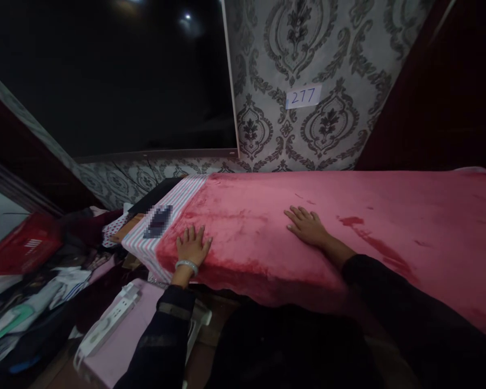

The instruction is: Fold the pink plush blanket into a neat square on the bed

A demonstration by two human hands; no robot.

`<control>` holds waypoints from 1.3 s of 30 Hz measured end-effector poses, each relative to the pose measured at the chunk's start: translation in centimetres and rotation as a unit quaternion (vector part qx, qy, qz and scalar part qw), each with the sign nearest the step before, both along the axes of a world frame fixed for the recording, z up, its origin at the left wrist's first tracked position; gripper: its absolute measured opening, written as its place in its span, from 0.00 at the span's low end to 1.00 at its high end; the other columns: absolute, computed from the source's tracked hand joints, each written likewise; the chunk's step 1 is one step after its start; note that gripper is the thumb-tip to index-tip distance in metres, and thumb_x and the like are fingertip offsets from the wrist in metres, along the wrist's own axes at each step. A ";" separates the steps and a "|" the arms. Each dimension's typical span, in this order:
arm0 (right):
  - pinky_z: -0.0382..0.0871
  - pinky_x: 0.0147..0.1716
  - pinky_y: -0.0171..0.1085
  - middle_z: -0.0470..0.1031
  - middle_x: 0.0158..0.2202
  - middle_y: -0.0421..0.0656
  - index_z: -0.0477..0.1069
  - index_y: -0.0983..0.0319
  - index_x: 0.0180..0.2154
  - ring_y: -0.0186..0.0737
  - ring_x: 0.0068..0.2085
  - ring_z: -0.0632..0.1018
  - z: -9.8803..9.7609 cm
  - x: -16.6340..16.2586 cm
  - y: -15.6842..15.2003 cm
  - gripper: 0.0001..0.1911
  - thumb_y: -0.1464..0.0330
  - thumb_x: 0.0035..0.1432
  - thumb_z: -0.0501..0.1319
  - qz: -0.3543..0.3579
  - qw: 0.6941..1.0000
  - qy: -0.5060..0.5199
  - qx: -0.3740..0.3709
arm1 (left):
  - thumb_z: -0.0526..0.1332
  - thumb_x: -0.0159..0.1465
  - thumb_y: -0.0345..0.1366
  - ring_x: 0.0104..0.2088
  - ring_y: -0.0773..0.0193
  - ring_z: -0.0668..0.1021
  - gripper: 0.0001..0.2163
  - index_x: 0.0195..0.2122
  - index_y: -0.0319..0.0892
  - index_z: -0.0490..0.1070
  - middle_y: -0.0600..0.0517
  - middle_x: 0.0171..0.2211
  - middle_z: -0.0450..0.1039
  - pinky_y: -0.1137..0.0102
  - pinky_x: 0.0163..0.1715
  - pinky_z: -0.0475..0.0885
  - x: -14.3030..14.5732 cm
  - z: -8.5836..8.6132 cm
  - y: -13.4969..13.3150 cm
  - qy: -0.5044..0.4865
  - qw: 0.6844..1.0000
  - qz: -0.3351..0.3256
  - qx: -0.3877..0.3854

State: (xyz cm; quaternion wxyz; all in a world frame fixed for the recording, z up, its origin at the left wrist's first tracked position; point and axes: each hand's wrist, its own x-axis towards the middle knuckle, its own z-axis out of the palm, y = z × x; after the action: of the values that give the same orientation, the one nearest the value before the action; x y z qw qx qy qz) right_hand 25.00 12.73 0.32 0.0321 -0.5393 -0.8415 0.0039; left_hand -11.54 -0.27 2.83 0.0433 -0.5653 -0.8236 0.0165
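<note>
Unclenched grip, both sides: left hand (pixel 192 249) and right hand (pixel 306 224) each lay palm down with fingers spread, nothing grasped. Item one: pink plush cloth (pixel 251 194), spread lengthwise over a long raised support by the wall; the support itself was mostly hidden. Left hand, wearing a pale bracelet (pixel 187 265), rested near the cloth's left end; right hand rested nearer its middle, well apart from the left. Surface of the cloth: mostly flat, with darker red patches around the left hand and a dark streak (pixel 384 251) beyond the right wrist, probably ruffled nap. Front edge: hanging down on the wearer's side.

Step in hand, as judged: smoothing the cloth by palm. Next move, as judged: light, even pressure, flat palms drawn across the darker patches, with care not to drag the striped cloth (pixel 186 189) showing at the left end. Upon that striped cloth: one dark object (pixel 159 221), blurred out, nature not determinable.

Containers: one red bag-like article (pixel 20 243), far left, contents not visible; no other container could be made out with certainty. Loose beside it, in no evident container: heaped garments (pixel 36 308). Low lilac table (pixel 143 302), below the left forearm: bearing a white power strip (pixel 111 327). Wall above: large dark screen (pixel 113 81); paper label (pixel 303 97) marked 277.
</note>
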 end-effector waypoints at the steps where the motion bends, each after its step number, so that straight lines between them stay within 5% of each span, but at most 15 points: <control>1: 0.50 0.67 0.64 0.45 0.75 0.49 0.51 0.56 0.73 0.58 0.73 0.50 0.3 -0.8 -0.6 0.32 0.56 0.73 0.45 -0.003 1.000 -0.001 -0.017 | 0.48 0.73 0.50 0.73 0.43 0.53 0.29 0.73 0.46 0.55 0.41 0.74 0.47 0.43 0.68 0.51 0.0 0.0 0.1 0.000 1.000 0.000 0.000; 8: 0.38 0.69 0.64 0.45 0.75 0.49 0.52 0.54 0.73 0.56 0.74 0.46 1.1 -7.0 -11.4 0.35 0.50 0.71 0.53 0.220 0.967 0.086 -0.101 | 0.48 0.73 0.49 0.73 0.43 0.55 0.28 0.72 0.46 0.56 0.40 0.74 0.49 0.43 0.67 0.53 -0.2 -0.1 0.4 0.005 1.000 -0.009 0.010; 11: 0.38 0.70 0.61 0.47 0.74 0.47 0.58 0.53 0.71 0.53 0.74 0.47 1.5 -6.8 -15.4 0.34 0.49 0.70 0.56 0.296 0.932 0.148 -0.149 | 0.49 0.73 0.48 0.72 0.42 0.56 0.28 0.72 0.46 0.57 0.40 0.74 0.50 0.43 0.67 0.53 -0.2 -0.1 0.4 0.010 1.000 -0.009 0.017; 14: 0.45 0.71 0.55 0.58 0.71 0.45 0.66 0.53 0.67 0.48 0.73 0.55 1.4 -4.5 -16.0 0.27 0.53 0.72 0.55 0.323 0.910 0.214 -0.148 | 0.48 0.72 0.48 0.72 0.42 0.55 0.29 0.72 0.45 0.56 0.41 0.74 0.50 0.44 0.68 0.52 -0.1 -0.1 0.5 0.012 1.000 -0.006 0.014; 17: 0.51 0.70 0.55 0.63 0.69 0.46 0.65 0.54 0.67 0.47 0.71 0.60 0.5 -0.9 -13.3 0.25 0.59 0.73 0.52 0.256 0.934 0.246 -0.043 | 0.47 0.72 0.48 0.72 0.43 0.55 0.29 0.72 0.45 0.56 0.41 0.74 0.51 0.44 0.68 0.52 -0.1 0.0 0.6 0.015 1.000 -0.007 0.013; 20: 0.55 0.68 0.59 0.59 0.71 0.50 0.56 0.56 0.72 0.53 0.71 0.59 -0.6 3.4 -9.1 0.30 0.59 0.72 0.50 0.118 0.973 0.194 0.051 | 0.47 0.72 0.48 0.72 0.43 0.56 0.29 0.72 0.46 0.56 0.41 0.74 0.50 0.43 0.68 0.53 0.0 0.0 0.8 0.011 1.000 -0.007 0.016; 24: 0.60 0.65 0.60 0.53 0.73 0.51 0.48 0.59 0.74 0.57 0.71 0.58 -1.3 8.4 -4.8 0.33 0.58 0.72 0.44 -0.067 0.990 0.099 0.080 | 0.47 0.72 0.48 0.73 0.44 0.55 0.29 0.73 0.48 0.53 0.43 0.74 0.48 0.41 0.67 0.54 -0.6 0.0 1.0 -0.011 1.000 0.009 0.010; 28: 0.59 0.65 0.62 0.49 0.74 0.49 0.50 0.57 0.74 0.58 0.72 0.55 -1.5 10.5 -3.3 0.32 0.56 0.73 0.41 -0.122 0.989 0.047 0.063 | 0.45 0.72 0.49 0.71 0.43 0.58 0.29 0.73 0.48 0.53 0.42 0.73 0.53 0.38 0.65 0.55 -0.1 0.4 1.3 -0.026 0.999 0.016 0.023; 31: 0.56 0.66 0.62 0.49 0.74 0.47 0.53 0.54 0.73 0.57 0.72 0.54 -1.7 10.3 -3.2 0.31 0.55 0.73 0.41 -0.137 0.990 0.028 0.035 | 0.46 0.73 0.47 0.72 0.45 0.58 0.28 0.72 0.45 0.55 0.40 0.72 0.55 0.43 0.66 0.57 3.7 1.0 1.8 -0.035 0.999 -0.031 0.018; 33: 0.53 0.67 0.61 0.48 0.75 0.46 0.53 0.53 0.73 0.56 0.73 0.53 -1.9 10.1 -3.4 0.31 0.55 0.74 0.42 -0.142 0.989 0.024 0.030 | 0.48 0.73 0.46 0.73 0.47 0.55 0.28 0.72 0.44 0.56 0.41 0.73 0.53 0.47 0.68 0.56 8.2 1.4 2.3 -0.059 0.988 -0.142 0.007; 37: 0.54 0.66 0.62 0.49 0.75 0.46 0.53 0.52 0.72 0.55 0.73 0.54 -2.4 10.2 -3.5 0.30 0.55 0.74 0.42 -0.134 0.989 0.021 0.051 | 0.51 0.72 0.51 0.74 0.49 0.50 0.32 0.74 0.45 0.50 0.42 0.75 0.48 0.47 0.70 0.50 19.3 1.9 3.6 -0.142 0.906 -0.398 -0.036; 39: 0.55 0.66 0.62 0.50 0.74 0.45 0.54 0.52 0.72 0.55 0.72 0.55 -2.6 10.4 -3.5 0.30 0.55 0.73 0.42 -0.127 0.989 0.017 0.069 | 0.51 0.71 0.53 0.74 0.47 0.50 0.33 0.74 0.45 0.49 0.41 0.75 0.47 0.43 0.70 0.50 24.1 1.7 4.3 -0.159 0.867 -0.472 -0.022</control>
State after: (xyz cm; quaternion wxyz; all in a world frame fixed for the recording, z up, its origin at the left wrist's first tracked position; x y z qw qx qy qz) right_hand 35.41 9.24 -2.30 0.0833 -0.6378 -0.7641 -0.0492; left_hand 12.53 3.99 4.57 -0.0982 -0.8822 -0.4540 -0.0778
